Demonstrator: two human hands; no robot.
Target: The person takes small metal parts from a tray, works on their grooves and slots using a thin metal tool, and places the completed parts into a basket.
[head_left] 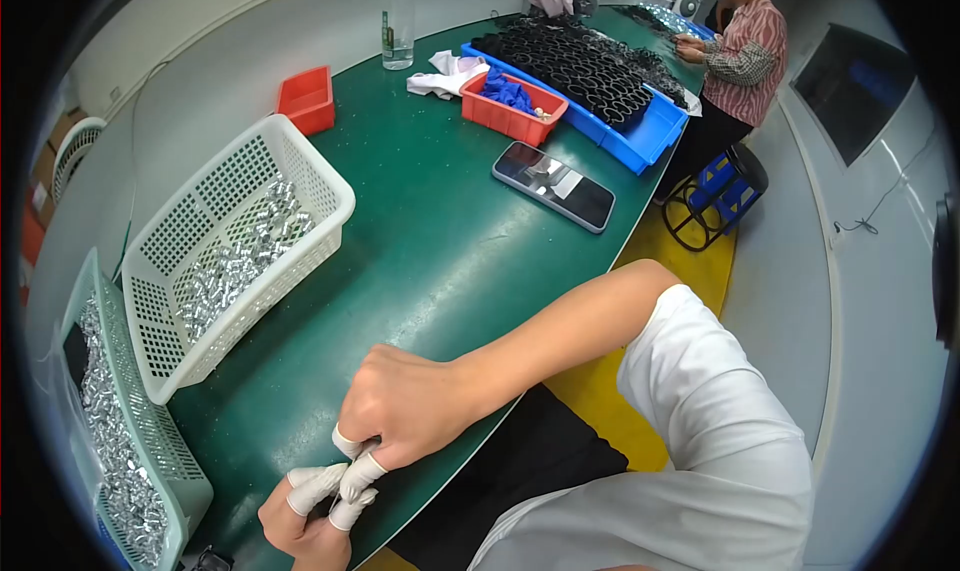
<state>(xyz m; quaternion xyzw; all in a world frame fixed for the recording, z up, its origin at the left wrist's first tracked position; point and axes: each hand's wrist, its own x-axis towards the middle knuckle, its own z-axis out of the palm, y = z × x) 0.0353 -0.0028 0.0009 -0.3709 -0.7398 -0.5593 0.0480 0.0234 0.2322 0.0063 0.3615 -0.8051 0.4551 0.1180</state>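
Observation:
My left hand and my right hand meet low over the near edge of the green table. White finger cots cover several fingertips on both hands. The fingers of each are pinched together, and whatever lies between them is hidden. To the left of my hands stands a pale green basket filled with small silvery metal pieces. Beyond it, a white perforated basket is tilted on the table with a scattering of similar metal pieces inside.
A phone lies on the green table. Farther back are red bins, a water bottle and a blue tray heaped with black rings. Another person stands at the far end near a stool.

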